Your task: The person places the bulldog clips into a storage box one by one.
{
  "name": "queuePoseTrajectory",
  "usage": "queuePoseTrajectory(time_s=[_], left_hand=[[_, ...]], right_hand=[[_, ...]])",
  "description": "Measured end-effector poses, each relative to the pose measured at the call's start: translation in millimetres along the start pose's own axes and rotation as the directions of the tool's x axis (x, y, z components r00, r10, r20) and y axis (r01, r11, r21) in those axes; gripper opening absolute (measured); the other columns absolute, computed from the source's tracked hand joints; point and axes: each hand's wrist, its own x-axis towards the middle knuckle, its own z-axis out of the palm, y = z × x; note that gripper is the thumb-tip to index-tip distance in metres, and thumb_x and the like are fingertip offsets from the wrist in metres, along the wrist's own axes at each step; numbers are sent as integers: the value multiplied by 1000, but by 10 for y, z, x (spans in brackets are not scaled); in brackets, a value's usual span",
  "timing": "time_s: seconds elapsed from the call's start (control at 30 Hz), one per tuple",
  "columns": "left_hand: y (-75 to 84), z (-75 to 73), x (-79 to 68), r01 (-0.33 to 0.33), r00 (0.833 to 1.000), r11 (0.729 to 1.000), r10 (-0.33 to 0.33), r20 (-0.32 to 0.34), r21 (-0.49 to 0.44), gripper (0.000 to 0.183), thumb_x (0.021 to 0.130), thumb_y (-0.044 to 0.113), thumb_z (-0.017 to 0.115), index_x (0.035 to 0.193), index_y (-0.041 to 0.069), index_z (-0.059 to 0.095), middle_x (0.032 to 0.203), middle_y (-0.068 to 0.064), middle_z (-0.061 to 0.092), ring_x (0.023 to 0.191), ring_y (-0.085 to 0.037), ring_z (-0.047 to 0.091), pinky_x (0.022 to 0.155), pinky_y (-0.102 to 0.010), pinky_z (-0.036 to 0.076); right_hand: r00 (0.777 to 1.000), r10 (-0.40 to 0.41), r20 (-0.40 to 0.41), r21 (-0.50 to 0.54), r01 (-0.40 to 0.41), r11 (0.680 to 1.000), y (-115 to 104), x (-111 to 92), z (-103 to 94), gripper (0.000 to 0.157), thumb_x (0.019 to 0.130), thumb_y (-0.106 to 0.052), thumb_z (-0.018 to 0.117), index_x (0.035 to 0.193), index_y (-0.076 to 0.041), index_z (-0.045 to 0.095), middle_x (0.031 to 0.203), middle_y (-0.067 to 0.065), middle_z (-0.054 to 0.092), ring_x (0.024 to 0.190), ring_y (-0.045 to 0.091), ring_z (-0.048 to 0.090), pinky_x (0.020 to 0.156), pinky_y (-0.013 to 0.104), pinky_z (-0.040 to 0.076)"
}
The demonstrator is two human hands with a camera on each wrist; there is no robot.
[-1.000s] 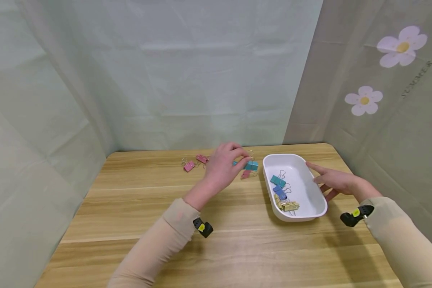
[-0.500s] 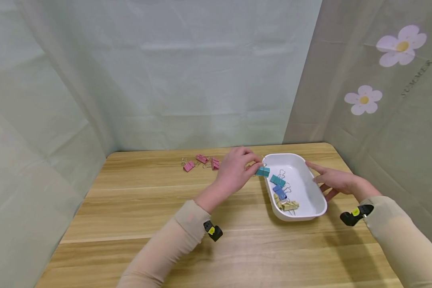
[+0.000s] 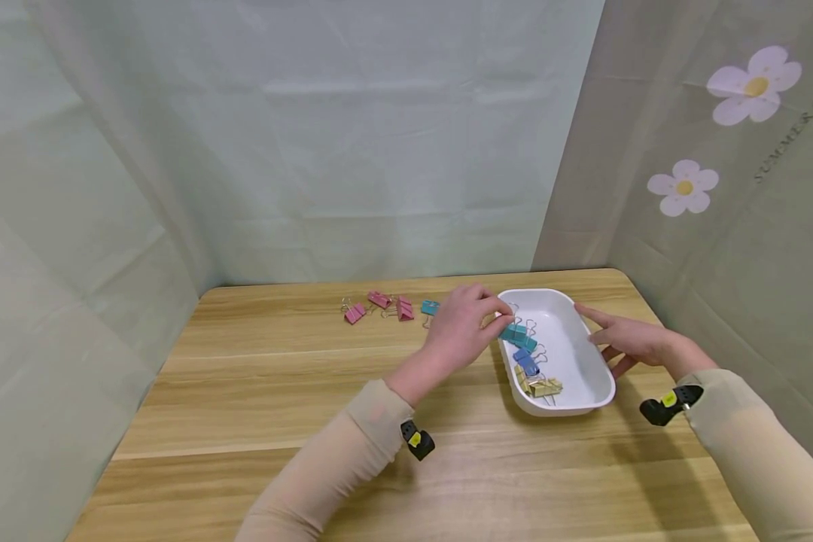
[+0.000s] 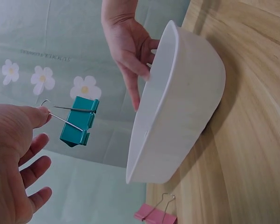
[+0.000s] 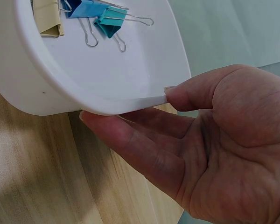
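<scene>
The left hand [image 3: 464, 327] pinches a teal binder clip [image 4: 79, 121] by its wire handle between thumb and index finger, its other fingers spread loosely. The clip is suspended above the left side of the white tray [image 3: 579, 354], apart from the rim. The right hand [image 3: 633, 342] grips the tray's right rim, thumb at the edge, fingers against the outer wall. The tray, on the table [image 3: 244, 421], contains a second teal clip [image 3: 528, 344], a blue clip [image 3: 527, 363] and yellow clips [image 3: 546, 387]. Pink clips [image 3: 404, 308] lie left of the tray.
</scene>
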Motion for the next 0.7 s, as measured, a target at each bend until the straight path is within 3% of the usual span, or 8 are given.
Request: queuePoseTrajectory(time_s=[0.17,0.43,0.7], left_hand=[[51,61,22,-10,1000,1000,10,22,13,19,102,41,64,110,30,77,116,7,64,111,-15,56,95,-33,47],[136,153,21,-15,999,1000,14,52,25,15,101,40,65,107,33,77,113,11,62,104,-11,52,84,-28,44],[214,253,43,-14,997,999,12,79,29,16,101,42,64,108,34,77,113,11,60,105,-10,53,88,-29,45]], right_hand=[[1000,1,0,-6,-1,1000,-2,-4,1,80,108,-21,48,164,-29,-9,163,32,6,115,40,61,81,49,60],[1000,-2,9,-9,2,1000,9,5,-17,80,108,-21,48,164,-29,-8,163,32,6,116,41,61,81,49,60],[1000,-6,11,-7,6,1000,26,14,-22,80,108,-22,48,164,-29,-9,162,33,8,115,41,61,81,50,60]])
